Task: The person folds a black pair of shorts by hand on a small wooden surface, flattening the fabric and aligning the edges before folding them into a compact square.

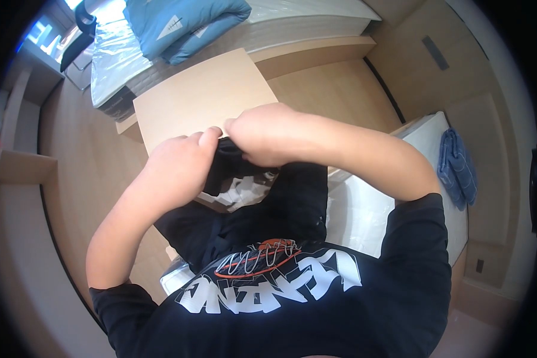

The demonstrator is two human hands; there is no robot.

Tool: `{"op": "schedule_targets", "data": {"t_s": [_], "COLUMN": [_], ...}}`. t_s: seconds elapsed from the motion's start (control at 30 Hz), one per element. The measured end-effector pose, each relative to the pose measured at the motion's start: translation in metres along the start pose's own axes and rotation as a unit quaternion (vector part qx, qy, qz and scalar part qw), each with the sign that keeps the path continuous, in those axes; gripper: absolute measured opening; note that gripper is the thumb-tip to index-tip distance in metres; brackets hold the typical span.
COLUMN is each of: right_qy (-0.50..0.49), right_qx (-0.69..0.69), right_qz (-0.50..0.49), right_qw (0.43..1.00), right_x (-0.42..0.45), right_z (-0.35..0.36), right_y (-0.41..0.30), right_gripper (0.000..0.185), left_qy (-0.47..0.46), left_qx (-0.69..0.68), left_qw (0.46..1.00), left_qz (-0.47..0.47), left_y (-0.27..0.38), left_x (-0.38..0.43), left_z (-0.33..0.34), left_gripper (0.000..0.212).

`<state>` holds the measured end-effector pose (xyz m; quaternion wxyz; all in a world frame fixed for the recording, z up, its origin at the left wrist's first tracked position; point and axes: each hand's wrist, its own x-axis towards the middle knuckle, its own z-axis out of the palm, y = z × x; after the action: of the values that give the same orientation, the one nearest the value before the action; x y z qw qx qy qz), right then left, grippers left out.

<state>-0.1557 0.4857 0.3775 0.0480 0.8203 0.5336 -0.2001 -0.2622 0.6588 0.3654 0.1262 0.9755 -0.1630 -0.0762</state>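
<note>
Both hands hold a piece of black cloth (227, 163) near the middle of the view, close to the edge of a light wooden board or tabletop (201, 89). My left hand (183, 161) grips its upper left edge, thumb and fingers pinched together. On the other side of the cloth, my right hand (264, 134) is closed on its upper right part, the two hands almost touching. Below the cloth and above my black trousers (259, 223) lies something with a grey and white pattern (244, 192), partly hidden. What kind of garment or cloth it is, I cannot tell.
Beyond the board is a plastic-covered mattress (121, 58) with a folded blue quilt (188, 27). A black chair (78, 44) stands at the upper left. Wooden shelving (27, 165) runs along the left. At the right, a blue folded cloth (457, 170) lies on another mattress (434, 215).
</note>
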Motion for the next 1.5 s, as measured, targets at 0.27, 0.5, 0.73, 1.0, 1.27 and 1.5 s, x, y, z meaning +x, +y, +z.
{"op": "schedule_targets", "data": {"t_s": [0.27,0.5,0.73,1.0,1.27,1.5], "right_qy": [0.004,0.072,0.054,0.015,0.220,0.245], "right_qx": [0.075,0.101,0.221,0.262,0.213,0.230], "right_qz": [0.061,-0.033,-0.019,-0.054,-0.089,-0.102], "right_qw": [0.995,0.992,0.974,0.963,0.948,0.936], "right_x": [0.006,0.023,0.009,-0.018,-0.008,-0.024], "right_z": [-0.006,-0.004,-0.047,-0.069,-0.045,-0.080], "right_y": [0.013,0.016,0.039,0.035,0.004,0.022], "right_gripper": [0.022,0.026,0.038,0.031,0.041,0.027], "left_qy": [0.003,0.099,0.216,0.325,0.336,0.015], "left_qx": [-0.206,-0.388,-0.585,-0.559,-0.588,-0.596], "left_qw": [0.977,0.914,0.781,0.762,0.735,0.802], "left_qz": [-0.056,-0.060,-0.041,0.040,0.027,-0.019], "left_y": [-0.027,-0.038,-0.058,-0.045,-0.021,-0.077], "left_x": [-0.013,-0.001,0.001,-0.003,-0.003,-0.028], "left_z": [-0.021,-0.011,0.065,0.087,0.085,0.101], "left_gripper": [0.024,0.046,0.042,0.019,0.010,0.052]}}
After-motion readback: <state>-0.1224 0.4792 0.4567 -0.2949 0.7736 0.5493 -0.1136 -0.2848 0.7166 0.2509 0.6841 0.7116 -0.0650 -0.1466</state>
